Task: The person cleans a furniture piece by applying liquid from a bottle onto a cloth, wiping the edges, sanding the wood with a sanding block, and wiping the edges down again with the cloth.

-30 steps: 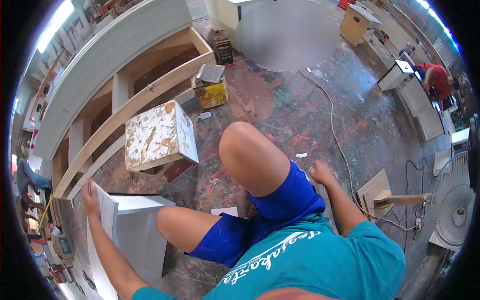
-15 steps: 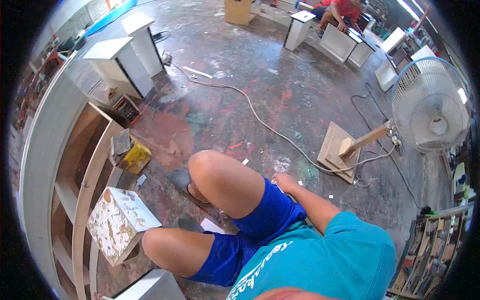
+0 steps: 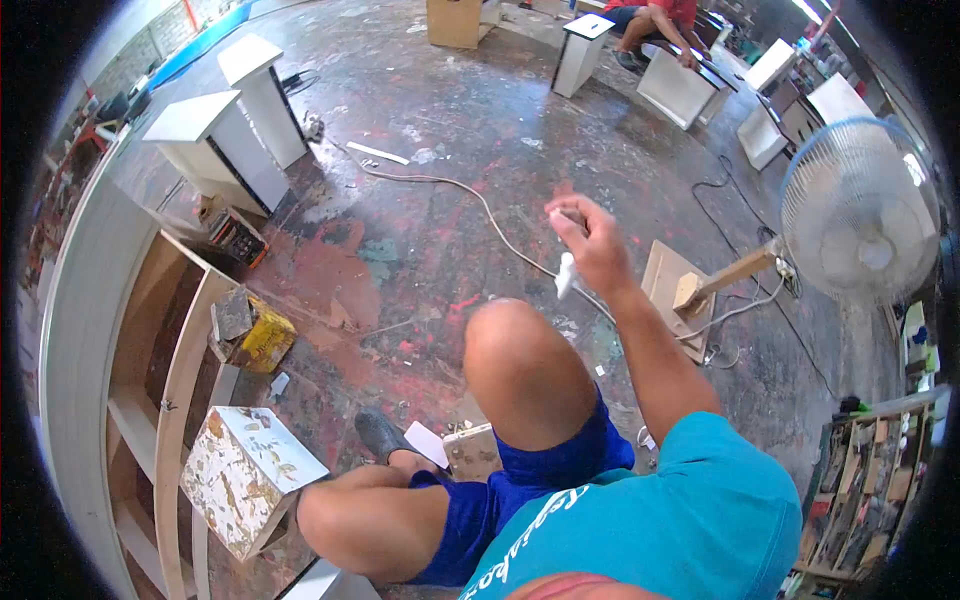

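Note:
My right hand (image 3: 598, 248) is raised over the floor in front of my bent knee, fingers curled together. A small white piece (image 3: 566, 276) shows at the lower side of that hand and seems held in it; its kind is unclear. Below it a pale cable (image 3: 500, 228) runs along the floor. My left hand is outside the picture. By my knees stands a white box with peeling paint (image 3: 250, 475). Between my legs lie a small worn block (image 3: 472, 452) and a white flat piece (image 3: 427, 443).
A long wooden cabinet frame (image 3: 185, 370) lies along the left, beside a yellow container (image 3: 265, 335). White cabinet boxes (image 3: 215, 150) stand farther back. On the right are a standing fan (image 3: 855, 215) and a rack of scraps (image 3: 865, 490). A person in red (image 3: 655, 25) works at the back.
My right hand has risen from beside my thigh and moved out over the floor, a white piece now showing at it. My raised knee has shifted right, uncovering the small block.

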Demonstrator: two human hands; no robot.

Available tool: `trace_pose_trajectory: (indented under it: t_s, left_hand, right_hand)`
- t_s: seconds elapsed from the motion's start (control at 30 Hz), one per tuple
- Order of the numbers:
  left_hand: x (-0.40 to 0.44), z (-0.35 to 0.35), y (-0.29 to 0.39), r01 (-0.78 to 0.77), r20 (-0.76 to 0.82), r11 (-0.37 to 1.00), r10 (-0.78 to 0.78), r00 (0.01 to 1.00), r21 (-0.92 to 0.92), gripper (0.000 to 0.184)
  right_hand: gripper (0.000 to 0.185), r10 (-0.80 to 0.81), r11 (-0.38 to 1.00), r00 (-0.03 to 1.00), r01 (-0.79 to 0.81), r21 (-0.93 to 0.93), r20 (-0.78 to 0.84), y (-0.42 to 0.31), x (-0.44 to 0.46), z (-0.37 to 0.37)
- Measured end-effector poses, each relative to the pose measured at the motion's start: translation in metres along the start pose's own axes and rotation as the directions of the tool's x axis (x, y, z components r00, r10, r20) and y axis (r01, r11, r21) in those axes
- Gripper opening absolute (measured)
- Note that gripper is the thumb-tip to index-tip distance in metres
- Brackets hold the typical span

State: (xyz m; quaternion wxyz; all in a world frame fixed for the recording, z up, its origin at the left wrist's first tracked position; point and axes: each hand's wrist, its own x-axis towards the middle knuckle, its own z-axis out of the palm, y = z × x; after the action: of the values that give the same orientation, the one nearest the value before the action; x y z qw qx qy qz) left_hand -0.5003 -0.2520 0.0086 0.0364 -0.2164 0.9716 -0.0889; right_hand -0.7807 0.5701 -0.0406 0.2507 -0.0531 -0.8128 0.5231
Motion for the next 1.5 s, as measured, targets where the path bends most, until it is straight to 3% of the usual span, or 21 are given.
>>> trace_pose_trajectory:
  t_s: [0.07,0.1,0.23,0.27,0.33,0.37,0.4,0.47,0.53,0.6,0.63,0.73,0.77,0.83,0.97,1.07,1.13,1.17,1.27,1.37,1.5]
  left_hand:
    - [0.017,-0.003,0.03,0.039,0.117,0.995,-0.05,0.992,0.093,0.047]
    - [0.02,-0.006,0.043,0.063,0.178,0.987,-0.089,0.98,0.148,0.052]
    - [0.071,-0.015,0.157,-0.285,-0.214,0.956,0.264,0.94,-0.07,0.029]
    - [0.092,-0.028,0.19,-0.298,-0.187,0.935,0.264,0.946,-0.191,0.029]
    - [0.136,-0.043,0.244,-0.376,-0.212,0.892,0.329,0.92,-0.249,0.03]
    - [0.16,-0.041,0.267,-0.451,-0.33,0.86,0.366,0.87,-0.238,0.028]
    - [0.19,-0.038,0.283,-0.465,-0.302,0.819,0.374,0.877,-0.336,0.028]
    - [0.255,-0.029,0.325,-0.525,-0.35,0.68,0.394,0.85,-0.511,0.032]
    - [0.321,-0.019,0.371,-0.474,-0.31,0.56,0.366,0.877,-0.68,0.035]
    - [0.389,-0.011,0.423,-0.408,-0.273,0.431,0.342,0.899,-0.805,0.041]
    - [0.429,0.0,0.446,-0.384,-0.271,0.343,0.334,0.903,-0.857,0.043]
    - [0.544,0.017,0.512,-0.297,-0.22,0.227,0.311,0.925,-0.928,0.049]
    - [0.58,0.023,0.534,-0.257,-0.21,0.167,0.256,0.943,-0.952,0.051]
    - [0.642,0.024,0.57,-0.192,-0.167,0.149,0.164,0.972,-0.97,0.047]
    - [0.723,0.0,0.622,-0.014,-0.016,-0.166,0.005,1.0,-0.986,0.049]
    - [0.773,-0.019,0.63,0.005,0.004,-0.331,0.003,1.0,-0.944,0.051]
    - [0.789,-0.045,0.634,0.089,0.068,-0.44,0.062,0.996,-0.893,0.043]
    - [0.805,-0.048,0.637,0.077,0.084,-0.477,0.007,0.996,-0.875,0.039]
    - [0.845,-0.047,0.656,0.026,0.112,-0.547,-0.125,0.986,-0.837,0.029]
    - [0.834,-0.047,0.659,-0.002,0.092,-0.526,-0.152,0.984,-0.851,0.023]
    - [0.814,-0.048,0.644,0.104,0.123,-0.463,-0.011,0.992,-0.88,0.022]
  right_hand:
    - [0.02,0.102,0.992,0.963,-0.118,0.052,0.251,-0.056,0.019,0.019]
    - [0.02,0.068,0.996,0.937,-0.083,0.03,0.344,-0.08,0.024,0.033]
    - [0.023,-0.157,0.988,0.738,0.117,0.105,0.657,-0.111,0.014,0.098]
    - [0.024,-0.248,0.969,0.673,0.166,0.185,0.697,-0.106,0.012,0.112]
    - [0.027,-0.098,0.992,0.48,0.12,0.045,0.872,-0.109,0.019,0.12]
    - [0.028,-0.093,0.973,0.444,0.231,-0.014,0.891,-0.104,0.019,0.128]
    - [0.029,-0.087,0.937,0.416,0.343,-0.068,0.905,-0.098,0.022,0.135]
    - [0.028,-0.061,0.934,0.313,0.352,-0.056,0.948,-0.105,0.036,0.149]
    - [0.026,-0.05,0.928,0.25,0.369,-0.047,0.967,-0.104,0.049,0.16]
    - [0.025,-0.061,0.918,0.228,0.396,-0.035,0.972,-0.093,0.059,0.171]
    - [0.022,-0.159,0.924,0.244,0.378,0.057,0.957,-0.087,0.062,0.178]
    - [0.024,-0.054,0.917,0.214,0.396,-0.036,0.975,-0.088,0.088,0.191]
    - [0.026,-0.13,0.952,0.323,0.304,0.028,0.937,-0.06,0.074,0.194]
    - [0.027,-0.126,0.947,0.32,0.319,0.018,0.939,-0.046,0.083,0.202]
    - [0.028,-0.047,0.924,0.208,0.382,-0.037,0.977,-0.044,0.113,0.199]
    - [0.027,0.118,0.955,0.236,0.238,-0.175,0.965,-0.051,0.135,0.186]
    - [0.026,0.081,0.957,0.333,0.238,-0.167,0.939,-0.044,0.136,0.179]
    - [0.026,0.059,0.957,0.382,0.241,-0.161,0.922,-0.041,0.136,0.175]
    - [0.03,0.252,0.948,0.168,0.155,-0.278,0.953,-0.05,0.16,0.163]
    - [0.028,-0.004,0.973,0.331,0.218,-0.073,0.944,-0.016,0.132,0.157]
    - [0.029,-0.004,0.973,0.305,0.219,-0.066,0.952,-0.024,0.141,0.151]
